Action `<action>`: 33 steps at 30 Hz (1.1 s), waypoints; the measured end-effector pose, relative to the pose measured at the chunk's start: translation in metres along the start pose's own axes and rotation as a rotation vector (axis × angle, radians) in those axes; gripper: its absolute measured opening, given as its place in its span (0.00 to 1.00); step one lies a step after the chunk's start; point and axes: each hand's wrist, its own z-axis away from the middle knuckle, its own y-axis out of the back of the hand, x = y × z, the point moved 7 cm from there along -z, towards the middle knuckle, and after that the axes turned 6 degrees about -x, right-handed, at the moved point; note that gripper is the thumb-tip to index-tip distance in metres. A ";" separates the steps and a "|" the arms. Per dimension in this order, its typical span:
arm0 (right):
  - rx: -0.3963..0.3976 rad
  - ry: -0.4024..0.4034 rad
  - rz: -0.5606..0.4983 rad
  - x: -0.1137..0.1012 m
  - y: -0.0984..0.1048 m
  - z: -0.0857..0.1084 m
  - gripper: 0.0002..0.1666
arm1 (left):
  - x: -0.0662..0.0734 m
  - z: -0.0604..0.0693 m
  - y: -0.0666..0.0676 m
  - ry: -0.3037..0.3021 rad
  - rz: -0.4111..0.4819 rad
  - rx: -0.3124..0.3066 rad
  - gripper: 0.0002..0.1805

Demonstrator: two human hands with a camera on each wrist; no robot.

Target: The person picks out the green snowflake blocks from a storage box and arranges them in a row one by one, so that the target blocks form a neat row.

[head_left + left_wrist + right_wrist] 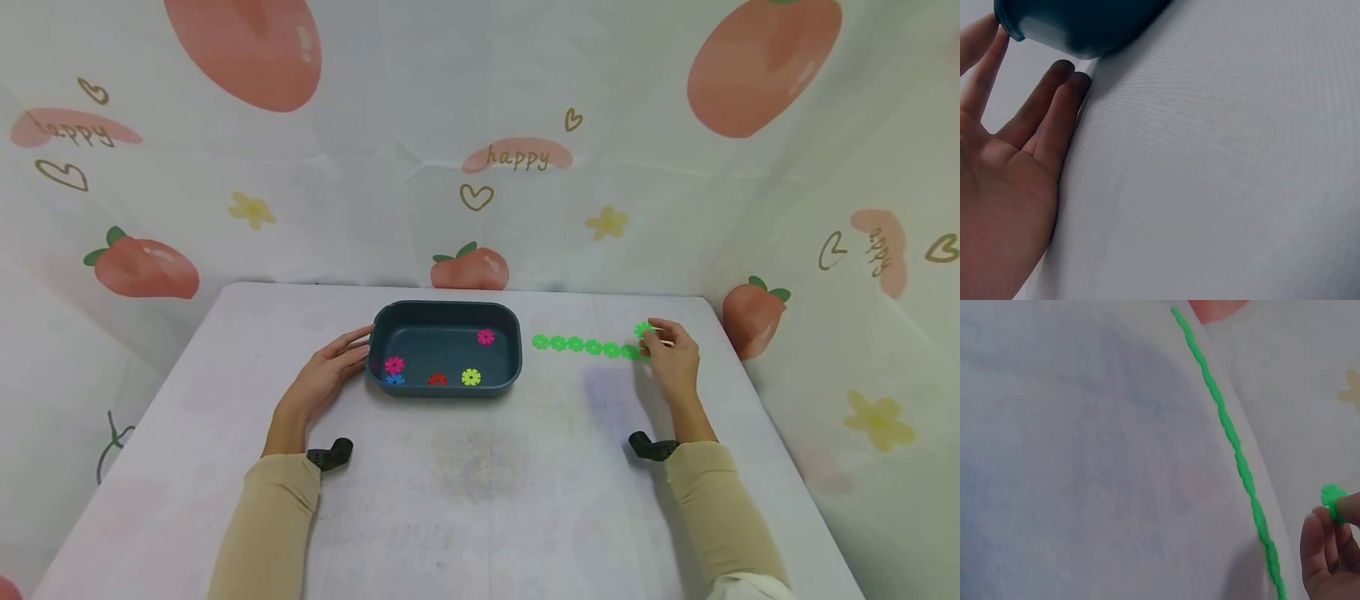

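A dark blue-green rectangular basin point(444, 390) sits on the table. My left hand point(330, 377) is at its left side, fingers extended, with fingertips against the rim. In the left wrist view the basin point(1079, 31) is at the top, and two fingers of the left hand point(1016, 150) lie lower, by the tabletop. My right hand point(675, 358) pinches a green flower-shaped disc point(643, 330) between thumb and fingertips. Beneath it runs a row of several green discs point(575, 343). The right wrist view shows this row point(1229, 428) edge-on and the pinched disc point(1333, 495) above it.
Inside the basin lie pink discs point(486, 337), a yellow disc point(471, 377), a red disc point(437, 379) and a blue disc point(394, 379). A white cloth covers the table point(480, 517). Behind it hangs a printed curtain point(360, 217).
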 end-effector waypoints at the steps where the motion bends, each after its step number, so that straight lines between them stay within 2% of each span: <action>1: 0.002 -0.008 0.007 0.001 0.002 -0.001 0.22 | 0.000 0.000 0.000 0.001 0.000 0.000 0.32; 9: 0.037 -0.052 0.004 0.006 0.023 -0.006 0.23 | 0.001 -0.002 -0.002 -0.008 0.017 -0.002 0.31; 16: 0.061 -0.068 0.050 0.009 0.042 -0.010 0.23 | 0.001 -0.001 -0.002 -0.005 0.006 0.007 0.32; 24: 0.081 -0.137 0.011 0.017 0.056 -0.012 0.23 | 0.001 0.001 -0.001 0.000 0.008 0.010 0.32; 29: 0.120 -0.184 0.071 0.025 0.066 -0.010 0.22 | 0.001 0.000 -0.002 -0.003 0.000 0.001 0.32; 33: 0.153 -0.165 0.117 0.027 0.069 -0.011 0.22 | 0.000 0.002 0.000 -0.002 0.008 0.002 0.31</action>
